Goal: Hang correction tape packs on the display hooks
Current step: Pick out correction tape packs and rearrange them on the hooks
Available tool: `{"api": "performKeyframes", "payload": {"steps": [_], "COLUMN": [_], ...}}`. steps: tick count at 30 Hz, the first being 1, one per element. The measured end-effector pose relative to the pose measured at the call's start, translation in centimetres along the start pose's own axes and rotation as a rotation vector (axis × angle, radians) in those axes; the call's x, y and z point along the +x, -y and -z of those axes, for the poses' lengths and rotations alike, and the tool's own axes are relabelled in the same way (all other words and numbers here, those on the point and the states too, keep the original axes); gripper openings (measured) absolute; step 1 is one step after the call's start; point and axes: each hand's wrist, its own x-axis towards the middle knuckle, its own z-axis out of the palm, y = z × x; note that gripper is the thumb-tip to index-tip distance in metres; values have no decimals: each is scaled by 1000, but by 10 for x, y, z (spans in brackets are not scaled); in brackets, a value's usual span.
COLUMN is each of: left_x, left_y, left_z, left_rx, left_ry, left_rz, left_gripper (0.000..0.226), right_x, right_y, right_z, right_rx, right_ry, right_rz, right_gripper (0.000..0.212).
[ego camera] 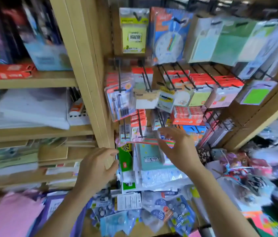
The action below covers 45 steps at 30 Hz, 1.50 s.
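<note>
Right grip (175, 147), fingers apart, hovers just right of the striped pack (149, 140) under the hook (140, 124); left grip (99, 166), loosely open and empty, is farther off.

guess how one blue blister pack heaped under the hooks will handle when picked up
The blue blister packs look thin and flat, so probably light and slightly bendy. Their glossy plastic and loose overlapping heap suggest they may slide apart.

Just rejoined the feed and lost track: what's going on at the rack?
A person faces a stationery rack. The right hand reaches to the lower display hooks, fingers spread by a striped-edged pack; blur hides whether it grips. The left hand hovers empty beside the post. More blue packs lie heaped below.
</note>
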Motion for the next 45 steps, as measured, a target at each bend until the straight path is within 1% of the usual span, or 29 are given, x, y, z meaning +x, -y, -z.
{"api": "performKeyframes", "payload": {"steps": [3, 7, 9, 12, 14, 15, 16, 18, 21, 23, 25, 28, 30, 32, 35, 37, 39, 41, 43, 45], "left_x": [-52, -114, -144, -186, -209, -218, -228, -241, -255, -262, -263, -266, -268, -271, -286, -295, -301, -304, -308, -314], "left_y": [25, 47, 61, 79, 89, 93, 99, 111, 139, 166, 192, 240, 272, 299, 324, 330, 327, 320, 316, 313], "left_z": [-42, -84, -102, -125, -137, -142, -149, -162, -185, -208, -230, -274, -302, -328, -359, -377, -384, -382, -375, -364], "left_rx": [-7, -130, -140, -151, -132, -118, -126, -133, -167, -183, -188, -196, -190, -193, -203, -267, -414, -544, -619, -644], "left_ry": [134, 311, 388, 538, 621, 660, 684, 725, 792, 828, 820, 779, 732, 683, 637, 625, 591, 512, 452, 463], "left_rz": [197, 438, 559, 700, 766, 796, 832, 887, 939, 978, 1011, 1076, 1122, 1165, 1305, 1376, 1461, 1518, 1488, 1401], "left_gripper": [21, 19, 19, 14, 13, 16, 18, 14, 32, 29, 26, 23, 34, 48, 45, 37, 18, 7, 5, 9], "right_x": [-49, -111, -139, -177, -199, -210, -220, -238, -264, -280, -296, -323, -339, -350, -366, -372, -376, -374, -371, -367], "right_y": [-28, -60, -74, -91, -104, -110, -116, -125, -136, -146, -158, -174, -183, -193, -204, -209, -212, -212, -211, -208], "right_z": [-37, -82, -99, -122, -139, -150, -160, -181, -219, -246, -273, -311, -335, -358, -386, -401, -414, -425, -435, -442], "right_rx": [3, 12, 25, -51, -66, -58, -58, -77, -115, -130, -115, -55, -2, 30, 32, 52, 77, 78, 65, 56], "right_ry": [142, 369, 464, 654, 762, 811, 864, 955, 1065, 1119, 1113, 1042, 993, 939, 887, 855, 832, 817, 798, 807], "right_rz": [-205, -442, -535, -644, -704, -728, -744, -745, -724, -726, -761, -881, -975, -1027, -1069, -1069, -1045, -1028, -955, -862], "right_gripper": [29, 29, 29, 32, 33, 34, 34, 35, 31, 27, 24, 24, 26, 33, 48, 57, 65, 71, 75, 79]}}
